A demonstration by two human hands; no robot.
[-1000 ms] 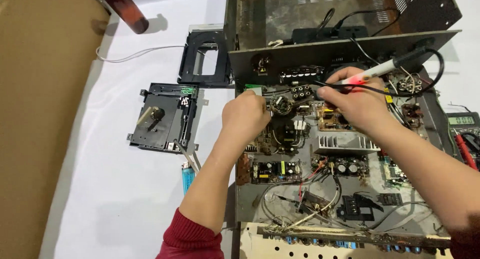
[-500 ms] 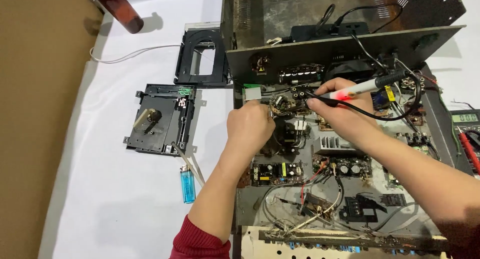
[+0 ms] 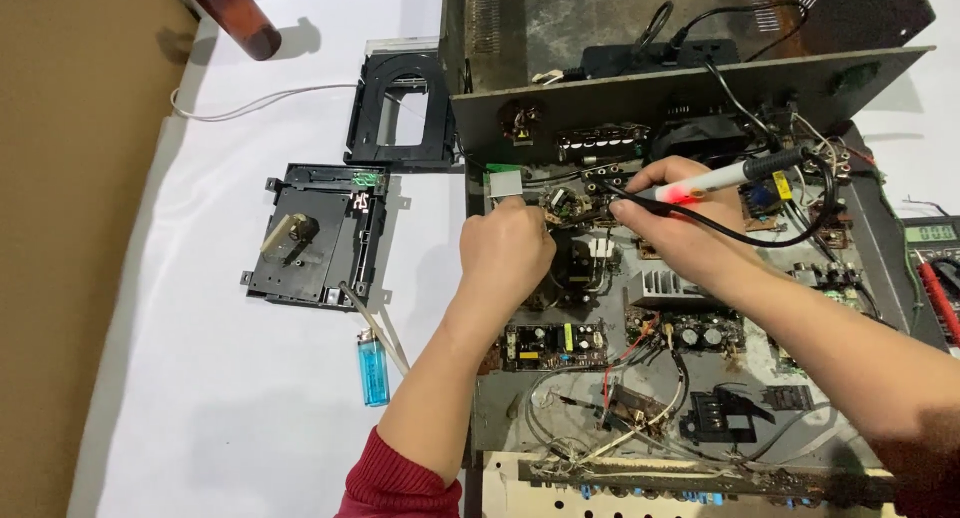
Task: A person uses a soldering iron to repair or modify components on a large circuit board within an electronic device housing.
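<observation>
I am poking at the small part (image 3: 563, 204) near the back of the open box (image 3: 680, 108). My right hand (image 3: 680, 233) is closed around the pen tool (image 3: 715, 181), whose red light is on. Its tip touches the part. My left hand (image 3: 507, 253) sits curled beside the part; I cannot tell if it pinches anything. Next I think I must keep the tip steady. Since a second ago, both hands slid a little left, and the lighter (image 3: 373, 369) now shows fully.

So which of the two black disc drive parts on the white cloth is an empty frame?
The upper black frame beside the chassis; the lower one holds a mechanism.
</observation>
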